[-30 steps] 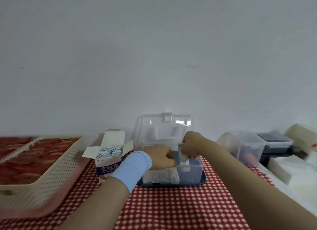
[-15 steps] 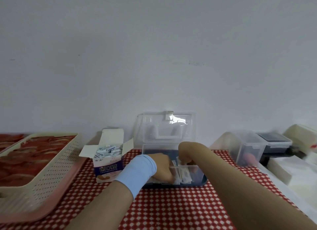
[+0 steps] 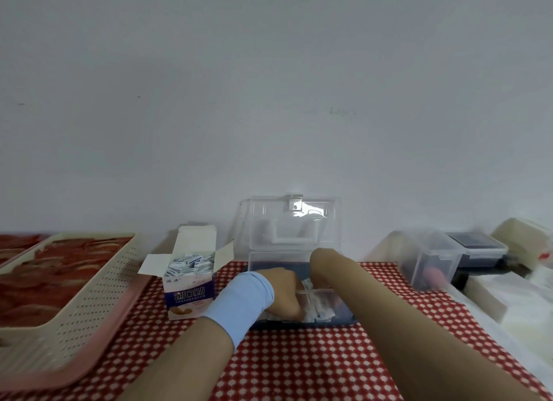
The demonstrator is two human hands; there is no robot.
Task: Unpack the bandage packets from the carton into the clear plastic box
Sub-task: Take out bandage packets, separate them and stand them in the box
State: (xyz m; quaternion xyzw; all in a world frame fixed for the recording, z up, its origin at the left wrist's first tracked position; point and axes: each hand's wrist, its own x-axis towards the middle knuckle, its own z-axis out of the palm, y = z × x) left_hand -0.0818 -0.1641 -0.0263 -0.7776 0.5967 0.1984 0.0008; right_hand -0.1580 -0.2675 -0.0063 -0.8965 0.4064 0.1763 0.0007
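Domestic-looking room, likely a home table pushed against a plain white wall (image 3: 269, 101). Cues: red-and-white checked tablecloth (image 3: 299, 364), perforated cream basket (image 3: 98, 296) on a pink tray (image 3: 45, 381), lidded plastic storage tubs (image 3: 431, 257) at right (contents blurred), retail bandage carton (image 3: 190, 296). Can't tell which room.
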